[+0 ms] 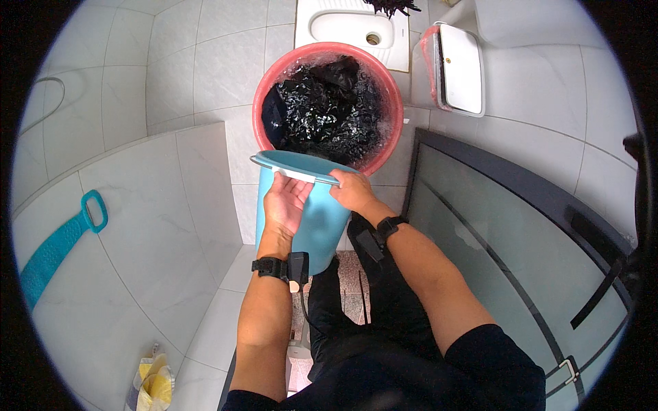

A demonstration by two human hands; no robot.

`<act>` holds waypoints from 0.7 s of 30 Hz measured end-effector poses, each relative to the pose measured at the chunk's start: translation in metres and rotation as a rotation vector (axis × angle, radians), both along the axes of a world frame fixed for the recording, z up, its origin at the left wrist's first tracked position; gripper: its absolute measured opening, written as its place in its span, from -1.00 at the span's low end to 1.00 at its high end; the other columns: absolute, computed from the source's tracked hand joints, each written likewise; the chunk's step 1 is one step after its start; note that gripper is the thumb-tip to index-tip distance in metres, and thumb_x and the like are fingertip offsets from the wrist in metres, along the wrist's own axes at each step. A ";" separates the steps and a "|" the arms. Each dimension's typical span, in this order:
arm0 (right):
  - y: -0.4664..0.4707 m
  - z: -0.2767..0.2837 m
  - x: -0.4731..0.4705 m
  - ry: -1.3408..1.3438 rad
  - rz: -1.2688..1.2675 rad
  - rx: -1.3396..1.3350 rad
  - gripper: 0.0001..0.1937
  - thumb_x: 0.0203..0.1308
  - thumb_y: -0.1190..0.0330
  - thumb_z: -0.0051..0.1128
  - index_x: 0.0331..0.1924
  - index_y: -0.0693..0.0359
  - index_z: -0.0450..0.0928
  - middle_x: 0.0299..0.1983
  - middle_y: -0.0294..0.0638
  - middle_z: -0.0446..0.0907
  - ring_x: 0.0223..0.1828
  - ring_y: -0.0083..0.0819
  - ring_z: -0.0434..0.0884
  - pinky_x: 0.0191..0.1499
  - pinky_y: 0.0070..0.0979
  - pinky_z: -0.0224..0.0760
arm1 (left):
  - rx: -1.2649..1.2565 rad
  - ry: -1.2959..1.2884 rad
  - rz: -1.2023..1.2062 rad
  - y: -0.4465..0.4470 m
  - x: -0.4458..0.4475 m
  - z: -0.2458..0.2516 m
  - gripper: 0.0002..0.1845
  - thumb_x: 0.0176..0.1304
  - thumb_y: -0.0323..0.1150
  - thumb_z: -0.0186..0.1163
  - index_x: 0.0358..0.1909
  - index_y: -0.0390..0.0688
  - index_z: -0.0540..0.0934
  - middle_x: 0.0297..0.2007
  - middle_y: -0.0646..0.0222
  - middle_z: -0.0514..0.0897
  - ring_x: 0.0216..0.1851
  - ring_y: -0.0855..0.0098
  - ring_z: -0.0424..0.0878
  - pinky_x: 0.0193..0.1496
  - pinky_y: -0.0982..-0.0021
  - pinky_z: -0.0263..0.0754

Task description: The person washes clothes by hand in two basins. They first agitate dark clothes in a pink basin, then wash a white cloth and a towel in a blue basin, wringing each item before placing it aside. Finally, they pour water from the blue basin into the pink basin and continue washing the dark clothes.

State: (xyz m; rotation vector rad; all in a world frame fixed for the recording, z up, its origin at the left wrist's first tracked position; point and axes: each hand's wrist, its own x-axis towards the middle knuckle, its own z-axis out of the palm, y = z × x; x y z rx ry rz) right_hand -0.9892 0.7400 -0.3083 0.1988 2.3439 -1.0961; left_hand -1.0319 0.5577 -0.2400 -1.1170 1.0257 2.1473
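A light-blue plastic bucket (308, 221) leans over the near rim of a round red basin (259, 92), its mouth towards the basin. My right hand (352, 189) grips the bucket's rim at the right, thumb on top. Palm up, my left hand (289, 198) holds the bucket's near side at the white grip (293, 175) of its wire handle; its fingertips are partly hidden there. Dark wet cloth (324, 103) lies in water with some foam inside the basin. What the bucket contains is hidden from this angle.
Behind the basin is a white squat toilet (354, 25). A lidded bin (460, 69) stands at the back right. A framed glass door (462, 246) borders the right, and a low tiled wall (154, 195) the left, with a turquoise scrubbing strap (56, 251) hanging on it.
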 end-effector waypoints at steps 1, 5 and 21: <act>0.000 0.000 0.001 0.003 -0.002 -0.016 -0.69 0.10 0.27 0.18 -0.05 0.11 0.64 -0.20 0.03 0.72 -0.13 0.09 0.69 -0.03 -0.03 0.54 | 0.004 0.000 0.002 -0.001 0.001 0.000 -0.44 0.61 -0.01 -0.11 0.24 -0.38 0.39 0.13 0.05 0.54 0.15 0.18 0.58 0.33 0.16 0.49; -0.002 0.005 0.003 0.012 -0.022 -0.034 -0.71 0.10 0.27 0.18 -0.07 0.11 0.64 -0.21 0.02 0.72 -0.15 0.08 0.69 -0.05 -0.03 0.54 | -0.012 0.005 -0.020 -0.003 0.003 -0.001 -0.46 0.61 -0.03 -0.09 0.25 -0.35 0.40 0.14 0.07 0.54 0.15 0.20 0.58 0.32 0.17 0.49; -0.058 0.025 0.059 -0.041 0.112 -0.137 -0.73 0.16 0.31 0.16 -0.07 0.17 0.53 -0.25 0.02 0.69 -0.14 0.10 0.67 -0.06 -0.01 0.51 | -0.113 -0.029 -0.102 -0.064 0.049 0.007 -0.50 0.57 0.01 -0.02 0.20 -0.23 0.50 0.04 0.23 0.64 0.06 0.30 0.63 0.19 0.24 0.58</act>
